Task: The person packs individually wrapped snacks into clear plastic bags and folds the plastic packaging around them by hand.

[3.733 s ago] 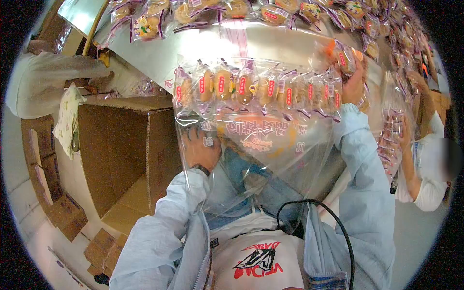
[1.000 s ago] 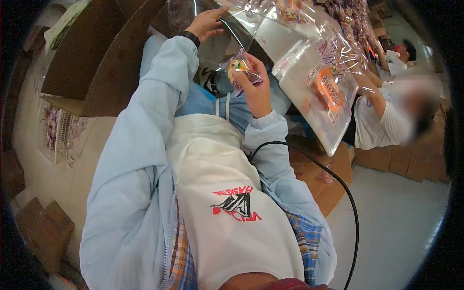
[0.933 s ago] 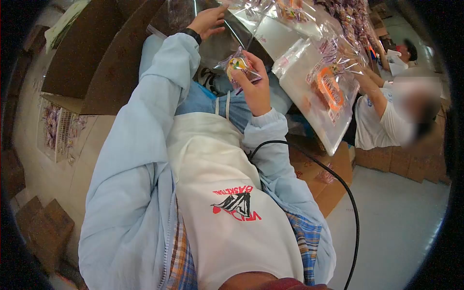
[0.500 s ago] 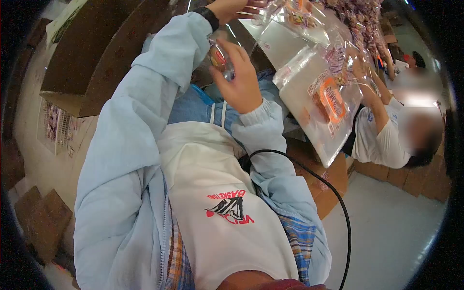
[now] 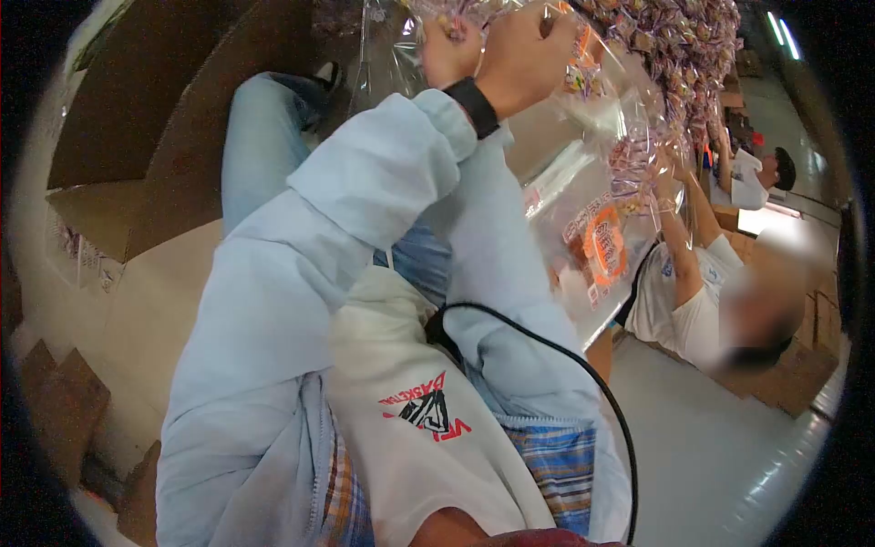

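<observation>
My left hand (image 5: 527,59), with a black band on its wrist, reaches across to the right. Its fingers are bent and closed on a clear plastic bag (image 5: 609,96) with orange print. Just left of it, my right hand (image 5: 449,56) comes up from behind the left forearm, so the arms cross. Its fingers are curled around a small wrapped packet (image 5: 458,29), partly hidden by shiny film. To the right lies a stack of flat clear bags (image 5: 602,246) with an orange and red print.
A heap of small purple-wrapped packets (image 5: 679,46) covers the far right of the table. Beside it a co-worker in a white shirt (image 5: 679,292) reaches toward the bags. A large open cardboard box (image 5: 137,118) stands at my left. A black cable (image 5: 583,365) hangs over my right sleeve.
My left hand has moved right and down onto the clear bag. My right hand, with a small packet, has risen from my lap to beside it. The co-worker has leaned lower in view.
</observation>
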`<action>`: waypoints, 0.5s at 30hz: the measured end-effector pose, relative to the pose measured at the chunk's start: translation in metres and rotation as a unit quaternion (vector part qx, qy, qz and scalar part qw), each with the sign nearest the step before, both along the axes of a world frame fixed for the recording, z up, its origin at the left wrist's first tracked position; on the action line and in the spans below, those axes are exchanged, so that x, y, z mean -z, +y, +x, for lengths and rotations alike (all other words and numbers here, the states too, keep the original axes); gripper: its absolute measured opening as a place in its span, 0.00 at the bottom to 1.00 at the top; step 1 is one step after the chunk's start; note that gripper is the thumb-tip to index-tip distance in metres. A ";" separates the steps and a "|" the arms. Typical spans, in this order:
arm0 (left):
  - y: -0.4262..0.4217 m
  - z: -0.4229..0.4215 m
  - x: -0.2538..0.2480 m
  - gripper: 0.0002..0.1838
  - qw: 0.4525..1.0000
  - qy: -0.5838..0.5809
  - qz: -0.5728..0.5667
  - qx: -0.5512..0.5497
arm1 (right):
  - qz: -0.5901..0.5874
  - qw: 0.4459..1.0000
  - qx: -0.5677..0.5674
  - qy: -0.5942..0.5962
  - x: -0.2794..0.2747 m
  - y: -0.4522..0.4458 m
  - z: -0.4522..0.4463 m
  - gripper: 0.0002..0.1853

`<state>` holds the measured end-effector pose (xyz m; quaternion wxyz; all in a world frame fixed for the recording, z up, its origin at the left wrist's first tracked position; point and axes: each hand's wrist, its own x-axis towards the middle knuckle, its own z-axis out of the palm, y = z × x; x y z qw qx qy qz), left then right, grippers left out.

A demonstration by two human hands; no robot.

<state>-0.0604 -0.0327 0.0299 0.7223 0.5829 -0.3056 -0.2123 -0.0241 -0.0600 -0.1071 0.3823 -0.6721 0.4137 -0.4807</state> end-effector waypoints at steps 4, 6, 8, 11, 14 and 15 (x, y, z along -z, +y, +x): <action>0.006 0.000 0.003 0.14 0.979 -0.168 -0.067 -0.090 | -0.061 0.997 0.034 0.013 -0.012 -0.028 -0.007 0.28; 0.014 0.003 0.023 0.12 0.957 -0.230 -0.136 -0.116 | -0.070 0.997 -0.008 0.005 -0.019 -0.047 -0.021 0.28; 0.032 -0.021 0.043 0.11 0.967 -0.123 -0.118 -0.191 | -0.077 0.996 -0.037 0.001 -0.029 -0.064 -0.032 0.28; 0.024 -0.046 0.063 0.09 0.958 0.090 -0.098 -0.254 | -0.074 0.995 -0.068 -0.006 -0.038 -0.081 -0.040 0.28; 0.003 -0.040 0.080 0.10 0.930 0.278 -0.119 -0.208 | -0.067 0.993 -0.094 -0.005 -0.042 -0.094 -0.047 0.29; -0.003 -0.027 0.078 0.11 0.918 0.327 -0.135 -0.178 | -0.066 0.993 -0.100 -0.006 -0.042 -0.098 -0.047 0.29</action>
